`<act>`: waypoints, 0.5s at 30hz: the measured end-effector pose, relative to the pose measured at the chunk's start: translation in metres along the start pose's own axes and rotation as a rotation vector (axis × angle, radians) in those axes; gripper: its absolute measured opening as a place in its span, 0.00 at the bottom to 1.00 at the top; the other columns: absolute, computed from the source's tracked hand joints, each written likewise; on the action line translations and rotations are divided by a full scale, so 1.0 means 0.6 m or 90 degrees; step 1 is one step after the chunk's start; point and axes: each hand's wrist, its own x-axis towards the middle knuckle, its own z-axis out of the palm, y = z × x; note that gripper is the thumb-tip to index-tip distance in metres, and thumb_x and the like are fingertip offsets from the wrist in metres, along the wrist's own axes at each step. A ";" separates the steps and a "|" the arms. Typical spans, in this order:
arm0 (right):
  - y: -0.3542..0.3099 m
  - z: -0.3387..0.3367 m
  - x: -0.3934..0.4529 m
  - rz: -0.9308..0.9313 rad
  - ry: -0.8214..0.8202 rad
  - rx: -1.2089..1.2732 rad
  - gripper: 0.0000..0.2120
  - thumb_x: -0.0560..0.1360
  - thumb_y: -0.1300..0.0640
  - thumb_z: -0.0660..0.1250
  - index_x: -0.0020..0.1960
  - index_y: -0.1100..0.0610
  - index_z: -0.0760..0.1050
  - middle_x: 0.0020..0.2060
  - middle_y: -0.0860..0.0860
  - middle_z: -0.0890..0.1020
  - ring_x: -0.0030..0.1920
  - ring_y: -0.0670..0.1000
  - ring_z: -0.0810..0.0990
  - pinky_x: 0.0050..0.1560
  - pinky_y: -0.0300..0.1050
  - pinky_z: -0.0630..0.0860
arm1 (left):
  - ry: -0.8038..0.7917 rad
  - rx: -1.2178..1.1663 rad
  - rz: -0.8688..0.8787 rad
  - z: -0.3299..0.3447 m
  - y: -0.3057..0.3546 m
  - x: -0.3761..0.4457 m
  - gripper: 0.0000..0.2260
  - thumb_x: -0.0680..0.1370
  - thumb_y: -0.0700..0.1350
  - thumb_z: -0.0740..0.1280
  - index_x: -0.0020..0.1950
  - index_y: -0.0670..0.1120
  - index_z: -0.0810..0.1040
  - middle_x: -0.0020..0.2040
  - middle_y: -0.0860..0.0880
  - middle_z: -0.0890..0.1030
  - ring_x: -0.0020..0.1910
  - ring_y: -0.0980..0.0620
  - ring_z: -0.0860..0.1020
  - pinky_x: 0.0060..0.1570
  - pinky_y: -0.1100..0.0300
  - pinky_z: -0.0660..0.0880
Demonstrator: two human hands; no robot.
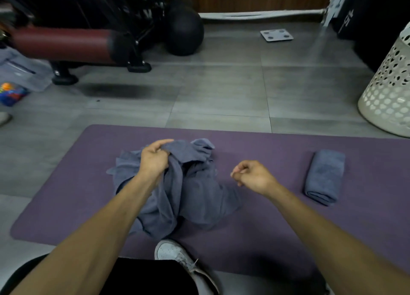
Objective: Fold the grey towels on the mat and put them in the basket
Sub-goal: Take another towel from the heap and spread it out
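Grey tiled floor [221, 84]; wood-panelled wall [255, 2] behind, a dark ball [185, 33], perhaps a bathroom scale [276, 35].

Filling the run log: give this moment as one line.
left hand grips crumpled towel | right hand curled, empty | folded towel on mat | basket off mat

One head-worn wide-angle camera looks forward and down from close above the purple mat [266, 217]. It faces the far wall across the grey tile floor [221, 90].
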 end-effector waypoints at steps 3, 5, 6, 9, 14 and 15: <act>-0.023 -0.007 0.000 -0.051 0.034 -0.005 0.05 0.73 0.55 0.72 0.46 0.52 0.76 0.40 0.50 0.80 0.43 0.52 0.80 0.52 0.49 0.78 | -0.040 -0.035 0.080 0.001 0.062 -0.021 0.10 0.80 0.34 0.61 0.50 0.44 0.81 0.44 0.44 0.83 0.40 0.49 0.82 0.38 0.60 0.78; -0.060 -0.023 -0.007 -0.110 0.052 -0.009 0.16 0.73 0.54 0.72 0.59 0.52 0.73 0.51 0.49 0.77 0.47 0.50 0.77 0.52 0.45 0.75 | -0.097 -0.051 0.133 -0.010 0.111 -0.038 0.10 0.79 0.33 0.61 0.51 0.43 0.81 0.44 0.46 0.84 0.42 0.51 0.82 0.40 0.62 0.78; -0.081 -0.032 -0.013 -0.146 0.044 -0.015 0.24 0.73 0.53 0.73 0.66 0.51 0.70 0.56 0.48 0.74 0.50 0.48 0.76 0.53 0.43 0.74 | -0.129 -0.068 0.160 -0.015 0.135 -0.048 0.10 0.79 0.32 0.61 0.51 0.42 0.81 0.43 0.47 0.84 0.42 0.53 0.82 0.40 0.63 0.79; -0.134 -0.059 -0.035 -0.240 -0.026 -0.096 0.43 0.69 0.46 0.75 0.77 0.45 0.56 0.67 0.43 0.65 0.64 0.45 0.69 0.63 0.43 0.70 | -0.218 -0.120 0.220 -0.023 0.196 -0.087 0.11 0.79 0.32 0.61 0.49 0.45 0.80 0.41 0.52 0.84 0.38 0.56 0.81 0.36 0.65 0.77; -0.168 -0.082 -0.057 -0.327 0.021 -0.162 0.10 0.75 0.55 0.66 0.56 0.52 0.79 0.53 0.46 0.79 0.55 0.46 0.76 0.51 0.40 0.72 | -0.285 -0.189 0.183 -0.001 0.223 -0.125 0.14 0.78 0.30 0.59 0.47 0.47 0.79 0.38 0.53 0.83 0.34 0.57 0.78 0.34 0.66 0.75; -0.168 -0.091 -0.058 -0.310 0.054 -0.127 0.06 0.76 0.57 0.63 0.46 0.53 0.79 0.45 0.48 0.82 0.48 0.49 0.78 0.47 0.43 0.74 | -0.283 -0.184 0.179 0.004 0.226 -0.128 0.13 0.78 0.31 0.60 0.47 0.47 0.79 0.37 0.52 0.83 0.35 0.56 0.78 0.34 0.65 0.75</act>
